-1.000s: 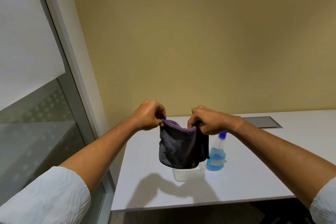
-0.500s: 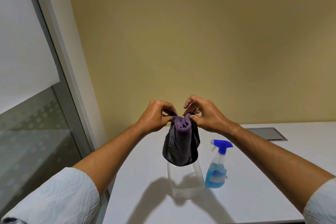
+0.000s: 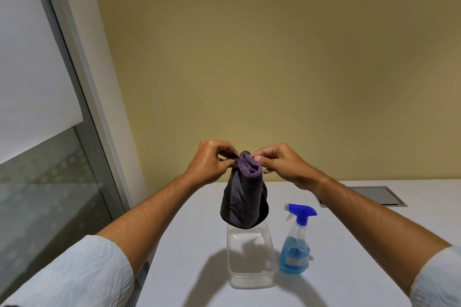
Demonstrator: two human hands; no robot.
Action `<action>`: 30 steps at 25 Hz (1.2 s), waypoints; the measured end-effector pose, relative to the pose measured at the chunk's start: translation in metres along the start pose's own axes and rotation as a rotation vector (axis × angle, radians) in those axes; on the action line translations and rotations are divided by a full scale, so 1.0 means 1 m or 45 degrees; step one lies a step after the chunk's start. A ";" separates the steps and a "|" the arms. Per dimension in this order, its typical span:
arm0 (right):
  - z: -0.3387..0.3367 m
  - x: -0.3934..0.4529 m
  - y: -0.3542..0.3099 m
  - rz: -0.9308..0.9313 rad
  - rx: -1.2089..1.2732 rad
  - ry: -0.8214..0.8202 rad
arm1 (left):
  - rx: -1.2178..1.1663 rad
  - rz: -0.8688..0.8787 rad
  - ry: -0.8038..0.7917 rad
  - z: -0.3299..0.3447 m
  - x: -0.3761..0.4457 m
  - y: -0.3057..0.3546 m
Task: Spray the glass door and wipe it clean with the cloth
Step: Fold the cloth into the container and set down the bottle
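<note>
The tall glass door point(image 3: 37, 182) stands at the left. Both forearms reach forward; the left hand point(image 3: 212, 162) and right hand point(image 3: 282, 163) pinch the bunched dark purple microfibre cloth point(image 3: 245, 197), hanging between them above the clear plastic tub point(image 3: 250, 266), beside the blue-topped spray bottle point(image 3: 296, 244).

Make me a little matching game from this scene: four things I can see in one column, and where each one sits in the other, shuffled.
Things:
1. dark purple microfibre cloth
2. clear plastic spray bottle with blue liquid and blue trigger
3. clear rectangular plastic tub
4. frosted glass door

Places:
A. far left, beside the white table
B. pinched at its top by both hands, hanging in the air
C. standing on the table, right of the tub
D. on the table, under the hanging cloth

Pairs: 1-B, 2-C, 3-D, 4-A
</note>
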State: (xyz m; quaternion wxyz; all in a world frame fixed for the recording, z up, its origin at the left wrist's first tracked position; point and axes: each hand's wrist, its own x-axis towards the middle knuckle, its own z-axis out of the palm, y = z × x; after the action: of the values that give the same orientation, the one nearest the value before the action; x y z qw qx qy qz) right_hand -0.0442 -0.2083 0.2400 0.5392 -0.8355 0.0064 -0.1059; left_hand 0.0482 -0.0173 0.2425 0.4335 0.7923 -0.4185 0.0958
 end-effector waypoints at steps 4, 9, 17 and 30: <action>-0.006 0.000 -0.001 0.037 0.097 -0.223 | 0.015 -0.050 0.035 0.000 0.002 0.002; 0.001 0.000 0.002 -0.123 -0.132 -0.168 | 0.073 -0.064 0.038 0.002 0.005 0.005; -0.002 0.008 -0.001 -0.145 -0.165 -0.023 | 0.294 0.056 -0.139 -0.005 0.009 0.007; -0.011 0.008 0.013 -0.091 0.096 -0.051 | 0.176 -0.043 -0.058 -0.009 0.013 0.002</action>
State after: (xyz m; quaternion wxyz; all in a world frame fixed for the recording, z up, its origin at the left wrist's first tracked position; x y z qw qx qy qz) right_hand -0.0375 -0.2248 0.2340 0.5661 -0.8162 -0.0383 -0.1088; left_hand 0.0567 -0.0184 0.2565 0.3697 0.8291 -0.4075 0.0990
